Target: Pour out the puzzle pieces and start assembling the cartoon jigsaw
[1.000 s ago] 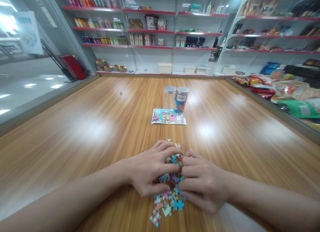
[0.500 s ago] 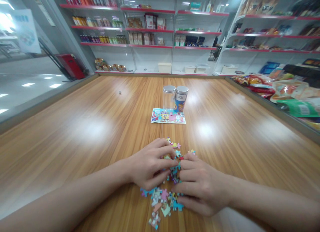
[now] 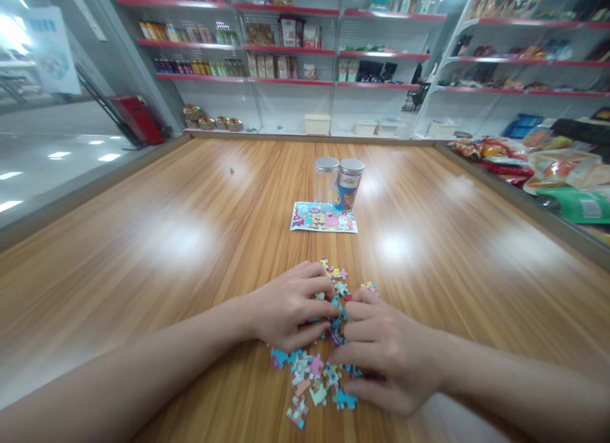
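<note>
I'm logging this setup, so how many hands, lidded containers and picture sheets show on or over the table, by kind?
Hands: 2 (left hand, right hand)
Lidded containers: 2 (clear jar, blue-and-white canister)
Picture sheets: 1
Total: 5, leaving out the partly hidden puzzle pieces

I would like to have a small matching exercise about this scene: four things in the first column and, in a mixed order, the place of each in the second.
Column one
1. Clear jar
2. Cartoon sheet
3. Puzzle pieces
4. Green package

Column two
A. Beyond the right edge of the wooden table
B. Loose, under and between the left hand and the right hand
C. Upright, just left of the blue-patterned container
D. Lying flat, nearer to the hands than the lidded containers

Right pairs: 1-C, 2-D, 3-B, 4-A
</note>
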A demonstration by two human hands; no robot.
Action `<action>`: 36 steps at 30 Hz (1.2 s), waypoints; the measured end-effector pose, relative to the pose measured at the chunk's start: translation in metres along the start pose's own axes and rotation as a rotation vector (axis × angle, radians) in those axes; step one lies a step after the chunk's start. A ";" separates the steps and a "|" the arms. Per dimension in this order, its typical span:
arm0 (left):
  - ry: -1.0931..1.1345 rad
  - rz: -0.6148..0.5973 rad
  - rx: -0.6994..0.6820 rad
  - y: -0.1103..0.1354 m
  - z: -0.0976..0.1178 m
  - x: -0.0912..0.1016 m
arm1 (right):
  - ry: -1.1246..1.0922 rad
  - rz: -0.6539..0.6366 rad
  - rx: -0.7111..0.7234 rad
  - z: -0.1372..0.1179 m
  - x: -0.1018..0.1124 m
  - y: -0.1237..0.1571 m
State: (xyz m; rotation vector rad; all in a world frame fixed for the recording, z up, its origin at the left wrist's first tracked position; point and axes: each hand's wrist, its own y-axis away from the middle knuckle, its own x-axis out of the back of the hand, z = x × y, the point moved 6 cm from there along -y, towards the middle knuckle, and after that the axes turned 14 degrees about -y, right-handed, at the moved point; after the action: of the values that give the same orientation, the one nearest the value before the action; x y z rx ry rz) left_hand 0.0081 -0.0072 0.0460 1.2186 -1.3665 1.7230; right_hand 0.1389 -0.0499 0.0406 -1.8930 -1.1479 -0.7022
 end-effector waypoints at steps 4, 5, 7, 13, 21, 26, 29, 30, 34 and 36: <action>-0.001 -0.011 0.005 0.000 0.000 -0.001 | -0.005 0.003 -0.004 0.002 0.000 0.000; -0.005 -0.009 0.007 0.000 0.000 -0.001 | 0.005 0.005 -0.005 0.002 -0.001 0.000; -0.020 -0.005 0.004 -0.001 0.001 0.000 | 0.031 0.015 -0.008 0.002 -0.002 0.000; -0.068 0.002 -0.020 -0.002 0.003 0.001 | 0.055 0.021 -0.016 0.000 -0.005 -0.001; -0.105 0.126 0.260 0.005 -0.017 -0.001 | 0.001 0.060 -0.087 -0.001 -0.005 -0.003; -0.126 0.158 0.455 0.009 -0.028 0.000 | -0.044 0.066 -0.201 0.001 -0.003 -0.002; -0.125 0.175 0.491 0.012 -0.029 -0.001 | -0.075 0.059 -0.184 0.002 -0.002 -0.001; -0.122 0.177 0.480 0.012 -0.029 -0.002 | -0.081 0.057 -0.168 0.002 -0.003 -0.001; -0.120 0.205 0.394 0.005 -0.033 0.001 | -0.074 0.078 -0.142 0.006 -0.005 0.001; -0.125 0.293 0.379 0.003 -0.029 0.012 | -0.069 0.072 -0.157 0.007 -0.007 0.001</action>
State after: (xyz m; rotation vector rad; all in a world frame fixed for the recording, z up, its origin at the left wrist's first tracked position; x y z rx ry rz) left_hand -0.0075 0.0190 0.0542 1.4017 -1.3860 2.2202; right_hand 0.1375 -0.0472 0.0309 -2.0941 -1.0889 -0.7097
